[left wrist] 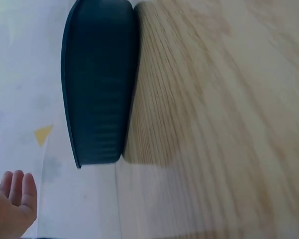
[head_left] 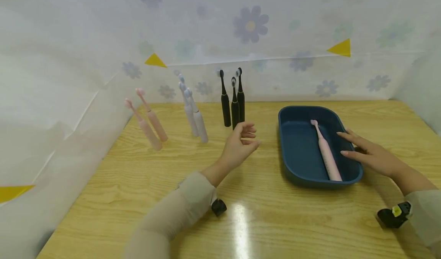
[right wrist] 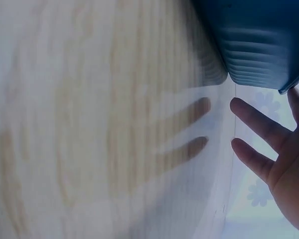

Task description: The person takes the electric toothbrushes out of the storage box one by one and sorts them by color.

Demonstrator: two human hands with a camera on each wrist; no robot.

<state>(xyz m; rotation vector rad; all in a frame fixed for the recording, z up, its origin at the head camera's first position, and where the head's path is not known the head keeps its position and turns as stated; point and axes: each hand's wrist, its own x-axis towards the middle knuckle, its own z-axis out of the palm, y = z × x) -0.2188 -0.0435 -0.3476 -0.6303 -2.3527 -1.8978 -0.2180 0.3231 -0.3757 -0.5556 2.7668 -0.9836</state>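
Note:
Over the table my left hand hangs with loosely curled fingers and nothing in it, just in front of three upright black electric toothbrushes. At the right, my right hand reaches over the side of a dark blue bin, its index finger and thumb at the rim. Seen in the right wrist view, the fingers of that hand are spread and straight beside the bin's outer wall. A pink electric toothbrush lies inside the bin, head toward the back.
Upright white electric toothbrushes with bluish heads stand left of the black ones. Farther left are two upright pink toothbrushes. The wooden table ends at a flowered curtain behind; yellow triangles mark the curtain.

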